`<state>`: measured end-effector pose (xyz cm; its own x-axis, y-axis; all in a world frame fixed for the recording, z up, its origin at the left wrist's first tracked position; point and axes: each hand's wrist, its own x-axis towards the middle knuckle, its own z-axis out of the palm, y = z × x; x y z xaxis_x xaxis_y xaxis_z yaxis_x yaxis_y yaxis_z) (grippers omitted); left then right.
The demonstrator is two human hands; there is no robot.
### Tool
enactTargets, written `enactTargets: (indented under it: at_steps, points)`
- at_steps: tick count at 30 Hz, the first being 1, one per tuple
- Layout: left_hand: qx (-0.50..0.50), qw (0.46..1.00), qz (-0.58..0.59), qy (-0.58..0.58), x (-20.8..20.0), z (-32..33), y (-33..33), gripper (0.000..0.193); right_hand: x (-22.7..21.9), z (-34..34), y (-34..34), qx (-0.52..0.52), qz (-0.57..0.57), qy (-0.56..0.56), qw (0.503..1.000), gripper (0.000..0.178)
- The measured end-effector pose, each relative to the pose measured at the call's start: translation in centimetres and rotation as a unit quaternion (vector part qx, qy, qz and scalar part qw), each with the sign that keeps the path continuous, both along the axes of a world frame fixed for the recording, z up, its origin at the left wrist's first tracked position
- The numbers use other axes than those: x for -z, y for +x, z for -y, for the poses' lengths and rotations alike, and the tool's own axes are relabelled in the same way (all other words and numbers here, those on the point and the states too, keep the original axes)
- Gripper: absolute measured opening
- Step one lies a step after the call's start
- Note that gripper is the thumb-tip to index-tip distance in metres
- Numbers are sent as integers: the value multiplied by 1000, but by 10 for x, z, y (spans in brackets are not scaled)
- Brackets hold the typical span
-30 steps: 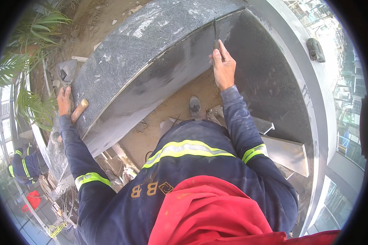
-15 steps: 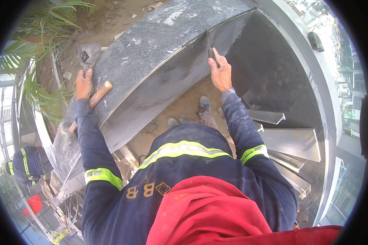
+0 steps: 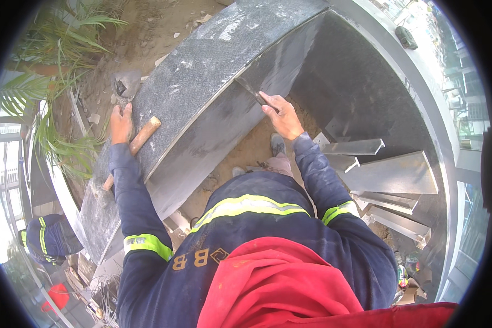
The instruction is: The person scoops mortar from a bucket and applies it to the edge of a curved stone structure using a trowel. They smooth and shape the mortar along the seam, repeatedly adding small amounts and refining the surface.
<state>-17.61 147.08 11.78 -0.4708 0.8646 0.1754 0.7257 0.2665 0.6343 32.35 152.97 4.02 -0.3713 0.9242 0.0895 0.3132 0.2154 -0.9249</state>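
Observation:
My right hand (image 3: pixel 283 117) grips the dark handle of a putty knife (image 3: pixel 251 90). Its thin blade reaches to the long edge of the speckled grey stone slab (image 3: pixel 186 87), where the top meets the smooth side face. On the slab's far left side, my left hand (image 3: pixel 121 124) is closed around the gathered neck of a clear plastic bag (image 3: pixel 127 85) with something dark inside. Beneath my left forearm, a tool with a round wooden handle (image 3: pixel 146 134) lies on the stone; its dusty far end is partly hidden by my sleeve.
Several pale metal or stone strips (image 3: pixel 391 177) lean inside the curved dark wall (image 3: pixel 344 82) at right. Palm leaves (image 3: pixel 65 131) hang over soil at left. Another person (image 3: pixel 49 238) bends at lower left, near a red object (image 3: pixel 56 298). Sandy ground lies around my feet.
My right hand has drawn the putty knife along the slab's edge, nearer to me and leftward. My left hand stays at the bag while the whole view has shifted slightly.

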Motion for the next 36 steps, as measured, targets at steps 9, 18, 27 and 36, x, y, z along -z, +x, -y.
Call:
enactTargets:
  at_steps: [9, 18, 27, 36]
  points:
    - [-2, 1000, 11, -16, -15, 9, 11, 34, 0, -110, 86, 120, -134, 57, 982, 47]
    - [-34, 999, -12, -17, -18, 13, 10, 29, 72, -164, 19, 208, -136, 133, 959, 46]
    - [-57, 998, -16, -23, -16, 9, 12, 30, 80, -189, 27, 194, -115, 214, 950, 49]
    - [-36, 999, 12, -4, -23, 5, 33, 27, 77, -175, 27, 179, -37, 231, 956, 47]
